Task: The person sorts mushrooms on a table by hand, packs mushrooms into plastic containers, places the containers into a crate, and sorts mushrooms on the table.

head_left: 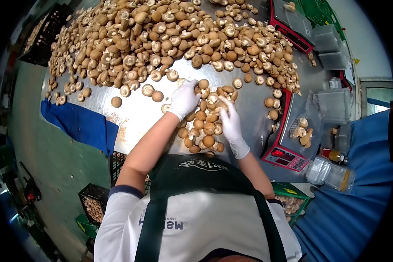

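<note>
My left hand (184, 99), in a white glove, has its fingers curled round a brown-capped mushroom (197, 90) at the left side of a small pile. On the pile's right side my right hand (231, 123), gloved as well, is closed on a pale mushroom (221, 106) between thumb and fingers. The small pile of mushrooms (200, 115) lies on the metal table (139, 114) between both hands, close to my apron. Caps and white stems face various ways.
A large mushroom heap (161, 37) covers the table's far side. At right stand a red scale (286, 158) with mushrooms in a clear tray, another scale (292, 39), and stacked clear trays (334, 105). Blue cloth (81, 124) hangs over the left edge. Crates (93, 203) stand below.
</note>
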A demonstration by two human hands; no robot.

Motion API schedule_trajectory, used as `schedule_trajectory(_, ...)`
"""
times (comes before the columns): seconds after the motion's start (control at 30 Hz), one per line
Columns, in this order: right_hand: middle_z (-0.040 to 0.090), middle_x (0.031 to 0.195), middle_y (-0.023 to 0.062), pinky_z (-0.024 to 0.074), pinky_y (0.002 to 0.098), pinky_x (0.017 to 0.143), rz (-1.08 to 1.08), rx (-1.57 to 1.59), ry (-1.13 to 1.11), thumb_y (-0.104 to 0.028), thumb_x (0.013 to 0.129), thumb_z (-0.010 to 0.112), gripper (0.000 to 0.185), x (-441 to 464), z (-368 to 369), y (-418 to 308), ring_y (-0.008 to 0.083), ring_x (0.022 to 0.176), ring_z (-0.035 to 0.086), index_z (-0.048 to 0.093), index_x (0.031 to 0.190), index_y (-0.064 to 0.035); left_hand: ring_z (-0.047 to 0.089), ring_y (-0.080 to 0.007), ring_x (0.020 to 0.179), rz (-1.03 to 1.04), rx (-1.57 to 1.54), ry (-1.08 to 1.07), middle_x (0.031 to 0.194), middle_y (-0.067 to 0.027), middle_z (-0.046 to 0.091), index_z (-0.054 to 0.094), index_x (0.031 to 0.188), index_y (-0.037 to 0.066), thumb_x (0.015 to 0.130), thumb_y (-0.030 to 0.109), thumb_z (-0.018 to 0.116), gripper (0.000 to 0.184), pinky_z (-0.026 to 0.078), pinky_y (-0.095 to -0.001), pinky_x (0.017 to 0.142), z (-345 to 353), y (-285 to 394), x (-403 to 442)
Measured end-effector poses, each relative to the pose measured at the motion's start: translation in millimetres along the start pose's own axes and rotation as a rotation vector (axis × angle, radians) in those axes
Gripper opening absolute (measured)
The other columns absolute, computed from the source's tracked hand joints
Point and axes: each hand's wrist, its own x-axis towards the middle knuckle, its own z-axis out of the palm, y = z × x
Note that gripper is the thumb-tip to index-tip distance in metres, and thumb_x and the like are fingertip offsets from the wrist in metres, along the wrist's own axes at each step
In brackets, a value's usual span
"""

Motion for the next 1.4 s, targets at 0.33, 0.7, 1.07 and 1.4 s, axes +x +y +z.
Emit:
schedule_trajectory(0.33, 0.054, 0.113, 0.013, 0.0432, 0.039, 0.1, -0.23, -0.191, -0.017, 0.001, 0.077, 0.06, 0.043, -0.8, -22.7, 9.6, 0.0305, 0.11, 0.054, 0.059, 0.119, -0.0065, 0.059, -0.0106, 0.079, -0.381, -1.234, -0.06, 0.098, -0.0014, 0.064, 0.062, 0.118, 0.004, 0.097, 0.017, 0.063, 0.024, 0.05, -0.025, 0.077, -25.1, -37.5, -33.7)
schedule_trajectory(0.7, 0.058, 0.109, 0.0073, 0.0485, 0.0412, 0.092, -0.236, -0.704, -0.219, -0.008, 0.078, 0.071, 0.033, -12.1, -16.2, -3.7, 0.0288, 0.106, 0.057, 0.071, 0.11, -0.0166, 0.062, -0.0219, 0.098, -0.522, -2.12, -0.402, 0.124, -0.0118, 0.061, 0.051, 0.134, 0.007, 0.106, 0.041, 0.04, 0.045, 0.055, -0.032, 0.077, -26.6, -48.2, -90.0)
schedule_trajectory(1.07, 0.058, 0.11, 0.0119, 0.048, 0.0348, 0.093, -0.292, -0.31, 0.039, -0.005, 0.082, 0.069, 0.029, -24.7, -9.2, -20.8, 0.0285, 0.105, 0.06, 0.064, 0.111, -0.0068, 0.064, -0.0201, 0.1, -0.666, -1.952, -0.414, 0.12, -0.0106, 0.063, 0.052, 0.134, 0.006, 0.107, 0.04, 0.04, 0.045, 0.057, -0.0333, 0.077, -14.2, -35.3, -100.5)
schedule_trajectory(1.4, 0.063, 0.097, 0.0077, 0.0454, 0.0305, 0.09, -0.12, -0.053, -0.313, -0.008, 0.088, 0.069, 0.01, -31.6, -7.9, -33.2, 0.0205, 0.095, 0.06, 0.068, 0.097, -0.0034, 0.066, -0.016, 0.089, -0.631, -1.663, -0.481, 0.11, -0.0079, 0.065, 0.056, 0.125, 0.005, 0.102, 0.037, 0.055, 0.04, 0.057, -0.0279, 0.076, -17.2, -7.2, -128.4)
